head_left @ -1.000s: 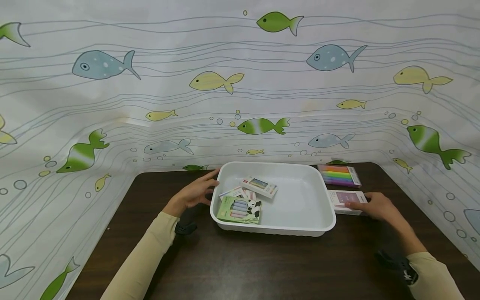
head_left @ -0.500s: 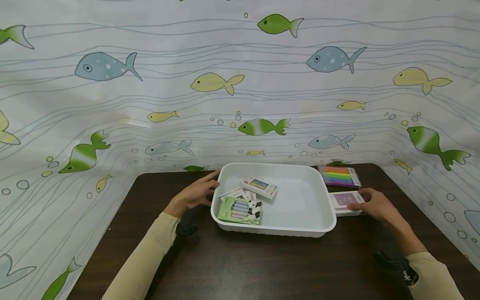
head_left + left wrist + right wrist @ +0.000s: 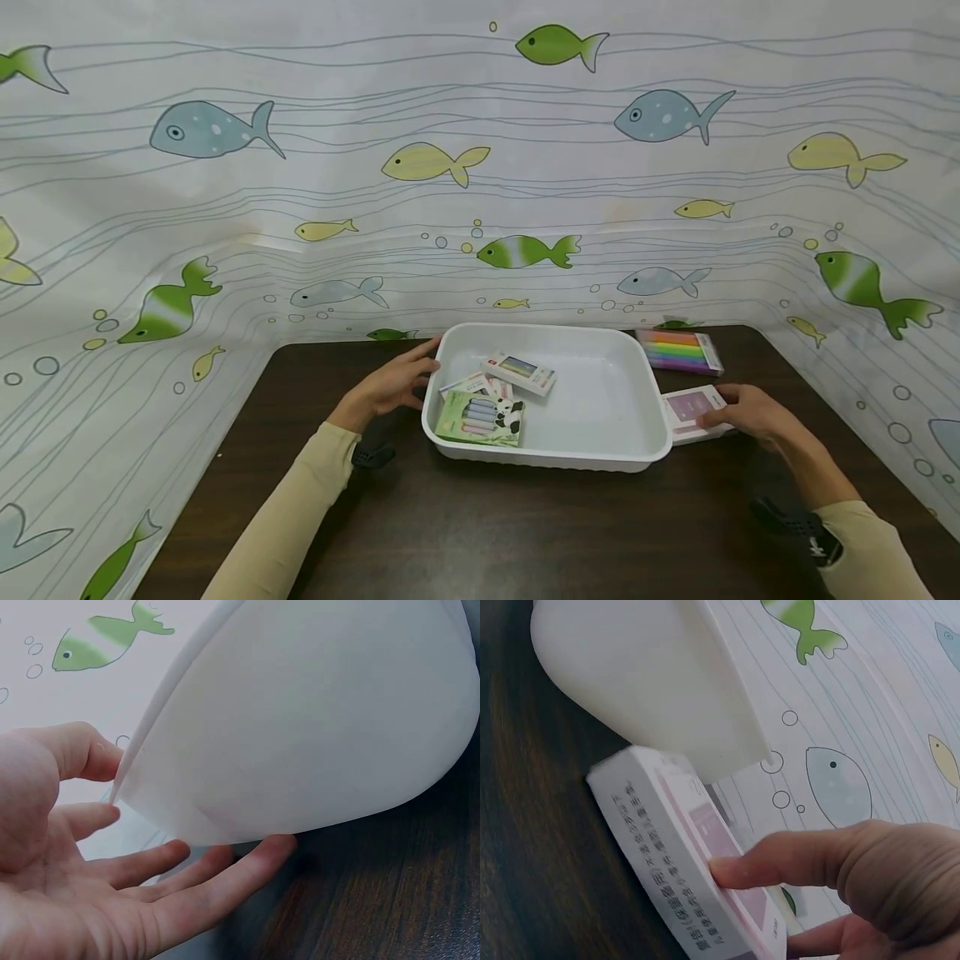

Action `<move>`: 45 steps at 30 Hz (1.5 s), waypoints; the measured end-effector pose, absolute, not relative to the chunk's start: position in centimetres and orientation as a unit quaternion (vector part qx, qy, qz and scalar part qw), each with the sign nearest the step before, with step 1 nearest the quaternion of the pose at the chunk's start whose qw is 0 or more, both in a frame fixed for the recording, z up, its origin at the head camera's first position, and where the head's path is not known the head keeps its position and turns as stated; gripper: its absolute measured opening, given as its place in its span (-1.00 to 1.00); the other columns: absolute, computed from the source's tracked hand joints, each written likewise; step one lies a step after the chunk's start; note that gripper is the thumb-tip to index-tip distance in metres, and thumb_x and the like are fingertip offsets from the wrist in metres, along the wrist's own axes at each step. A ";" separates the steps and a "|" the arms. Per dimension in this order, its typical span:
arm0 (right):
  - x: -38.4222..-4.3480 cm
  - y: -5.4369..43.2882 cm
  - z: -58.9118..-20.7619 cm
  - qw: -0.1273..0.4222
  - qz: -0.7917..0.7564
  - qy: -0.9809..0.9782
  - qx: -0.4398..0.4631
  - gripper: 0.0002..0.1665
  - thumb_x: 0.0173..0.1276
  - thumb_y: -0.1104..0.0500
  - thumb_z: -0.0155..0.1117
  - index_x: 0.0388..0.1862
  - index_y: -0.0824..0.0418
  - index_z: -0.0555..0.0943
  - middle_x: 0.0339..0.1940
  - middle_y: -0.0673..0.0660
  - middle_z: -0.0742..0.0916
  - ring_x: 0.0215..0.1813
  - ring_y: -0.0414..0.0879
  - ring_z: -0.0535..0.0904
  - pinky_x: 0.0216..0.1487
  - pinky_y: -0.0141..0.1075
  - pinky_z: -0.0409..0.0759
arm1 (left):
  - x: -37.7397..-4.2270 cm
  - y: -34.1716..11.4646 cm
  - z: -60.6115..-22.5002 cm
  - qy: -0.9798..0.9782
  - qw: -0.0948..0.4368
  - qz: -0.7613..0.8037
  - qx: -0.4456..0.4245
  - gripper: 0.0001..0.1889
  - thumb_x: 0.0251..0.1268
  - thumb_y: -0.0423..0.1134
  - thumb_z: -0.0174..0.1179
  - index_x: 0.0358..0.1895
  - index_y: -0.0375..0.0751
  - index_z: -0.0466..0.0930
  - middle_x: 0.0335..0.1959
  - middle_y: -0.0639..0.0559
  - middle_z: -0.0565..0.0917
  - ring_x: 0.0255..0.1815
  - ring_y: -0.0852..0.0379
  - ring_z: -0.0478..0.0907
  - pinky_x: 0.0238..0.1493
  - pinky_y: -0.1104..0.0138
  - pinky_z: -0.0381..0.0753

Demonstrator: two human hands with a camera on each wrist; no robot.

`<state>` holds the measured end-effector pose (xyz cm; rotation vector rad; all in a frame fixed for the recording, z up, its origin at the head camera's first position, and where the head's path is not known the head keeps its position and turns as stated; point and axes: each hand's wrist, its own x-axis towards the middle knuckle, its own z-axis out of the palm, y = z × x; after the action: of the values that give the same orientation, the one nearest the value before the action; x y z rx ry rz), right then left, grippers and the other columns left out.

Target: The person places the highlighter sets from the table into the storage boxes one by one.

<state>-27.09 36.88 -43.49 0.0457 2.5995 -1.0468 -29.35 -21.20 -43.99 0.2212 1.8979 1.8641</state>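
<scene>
My right hand [image 3: 753, 411] pinches a white box with a purple panel [image 3: 688, 406], just right of the white plastic tray [image 3: 540, 458]. In the right wrist view the thumb [image 3: 739, 868] presses on the printed face and the other fingers are mostly hidden behind the box. The box stands tilted close to the tray's outer wall, dark lettering along its side. At the tray's left end my left hand [image 3: 390, 386] holds the rim, thumb [image 3: 97, 759] at the edge and the other fingers spread under the wall. The tray stands on the table.
Inside the tray's left half lie a green panda box [image 3: 468, 421], a white box with a picture panel [image 3: 521, 373] and more small packs. A rainbow-coloured pack of pens [image 3: 677, 352] lies behind the right hand. Fish-patterned sheeting [image 3: 420, 267] borders the dark table [image 3: 480, 533].
The purple-panelled box has turned in my right hand, its near edge now angled, and has shifted slightly towards me. The left hand and the tray stay in place.
</scene>
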 end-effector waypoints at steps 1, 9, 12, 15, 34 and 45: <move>-27.1 36.9 -43.5 0.175 -0.372 0.911 0.014 0.27 0.25 0.00 0.52 0.46 0.75 -0.05 0.31 0.70 0.27 0.14 0.40 0.35 0.24 0.32 0.34 | -29.4 -21.2 -44.0 0.692 0.234 0.679 0.081 -0.34 0.68 -0.17 -0.05 0.67 0.31 -0.07 0.57 -0.18 0.12 0.49 -0.38 0.18 -0.04 -0.25 0.59; -27.3 37.0 -43.4 0.217 -0.392 0.894 0.002 0.14 0.27 0.09 0.48 0.42 0.78 0.02 0.18 0.57 0.43 0.08 0.30 0.41 0.14 0.16 0.44 | -29.4 -21.2 -44.1 0.698 0.230 0.673 0.082 -0.36 0.70 -0.21 -0.10 0.67 0.28 -0.08 0.59 -0.18 0.08 0.50 -0.40 0.15 -0.03 -0.25 0.58; -27.1 37.0 -43.4 0.221 -0.399 0.890 0.003 0.16 0.27 0.11 0.47 0.42 0.79 -0.03 0.21 0.62 0.36 0.11 0.34 0.37 0.19 0.22 0.38 | -29.4 -21.1 -44.1 0.699 0.232 0.672 0.082 -0.35 0.70 -0.21 -0.10 0.68 0.28 -0.09 0.59 -0.17 0.06 0.51 -0.41 0.12 -0.02 -0.25 0.58; -27.0 37.1 -43.3 0.217 -0.403 0.889 0.006 0.20 0.25 0.11 0.48 0.43 0.76 -0.09 0.25 0.66 0.27 0.15 0.39 0.31 0.24 0.29 0.31 | -29.4 -21.1 -44.2 0.698 0.233 0.672 0.083 -0.35 0.70 -0.20 -0.09 0.68 0.27 -0.09 0.60 -0.17 0.06 0.51 -0.40 0.11 -0.03 -0.25 0.58; -26.7 39.1 -43.1 0.157 -0.474 0.866 0.021 0.01 0.53 -0.13 0.24 0.56 0.53 0.07 0.42 0.58 0.27 0.24 0.34 0.41 0.15 0.21 0.50 | -29.3 -21.3 -44.1 0.698 0.232 0.672 0.091 -0.35 0.69 -0.17 -0.06 0.67 0.31 -0.08 0.60 -0.15 0.06 0.50 -0.40 0.13 -0.01 -0.26 0.57; -25.9 40.7 -41.4 0.052 -0.512 0.857 0.021 0.05 0.51 -0.23 0.21 0.55 0.53 0.13 0.28 0.42 0.47 -0.16 -0.10 0.63 -0.18 -0.20 0.68 | -29.5 -21.3 -44.7 0.691 0.236 0.676 0.094 -0.35 0.69 -0.15 -0.04 0.66 0.33 -0.07 0.59 -0.15 0.08 0.50 -0.38 0.15 0.00 -0.26 0.57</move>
<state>-25.91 40.66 -41.38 0.0654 2.6084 -1.5565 -29.46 -21.30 -44.66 0.2580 1.8960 1.8540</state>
